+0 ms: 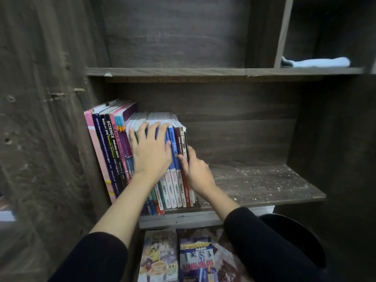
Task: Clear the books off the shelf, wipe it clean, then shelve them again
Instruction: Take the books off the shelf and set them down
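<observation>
A row of upright books (109, 143) fills the left part of the dark wooden shelf (264, 184). My left hand (150, 151) lies on the spines in the middle of the row, its fingertips hooked over the books' top edges. My right hand (196, 169) is at the right end of the row, thumb on the spine side and fingers behind the last book, gripping the outer books (179, 143). The bare right part of the shelf board is speckled with pale dust and crumbs.
A light blue cloth (321, 62) lies in the upper right compartment. Below the shelf, colourful books (197, 259) lie flat. A dark round object (293, 231) is at the lower right. The cabinet's side wall (50, 119) stands at left.
</observation>
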A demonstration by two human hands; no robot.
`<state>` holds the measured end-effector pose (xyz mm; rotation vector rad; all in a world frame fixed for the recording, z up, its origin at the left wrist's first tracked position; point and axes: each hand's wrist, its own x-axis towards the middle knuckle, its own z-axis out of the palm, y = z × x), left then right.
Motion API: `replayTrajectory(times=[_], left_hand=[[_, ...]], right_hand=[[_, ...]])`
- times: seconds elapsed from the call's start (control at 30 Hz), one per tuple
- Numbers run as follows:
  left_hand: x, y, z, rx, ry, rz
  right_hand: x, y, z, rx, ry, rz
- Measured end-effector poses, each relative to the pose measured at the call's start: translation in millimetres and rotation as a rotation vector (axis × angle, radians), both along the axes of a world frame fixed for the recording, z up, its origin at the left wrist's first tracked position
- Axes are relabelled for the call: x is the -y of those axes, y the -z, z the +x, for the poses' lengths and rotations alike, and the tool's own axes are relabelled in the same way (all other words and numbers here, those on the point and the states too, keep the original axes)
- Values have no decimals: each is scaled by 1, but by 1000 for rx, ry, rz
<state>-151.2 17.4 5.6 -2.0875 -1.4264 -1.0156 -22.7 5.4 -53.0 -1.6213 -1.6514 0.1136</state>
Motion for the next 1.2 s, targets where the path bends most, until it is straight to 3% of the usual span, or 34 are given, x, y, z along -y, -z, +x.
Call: replayTrajectory(times=[0.23, 0.37, 0.53, 0.63, 0.83, 1.2], left_hand=[[-3, 2, 2, 15, -15, 27], [-3, 3, 3, -2, -36, 34], [-7, 6, 4, 8, -41, 73], [-8, 7, 6, 19, -48, 82], [-14, 10, 6, 34, -42, 120], [-21, 16, 5, 20, -17, 178]], right_hand=[[-3, 4, -3, -65, 77, 1], [-7, 14, -5, -200, 88, -8], [-21, 39, 2, -446, 123, -191], [-25, 50, 1, -509, 123, -173], [-30, 61, -5, -430, 167, -50], [-38, 82, -13, -468, 220, 124]])
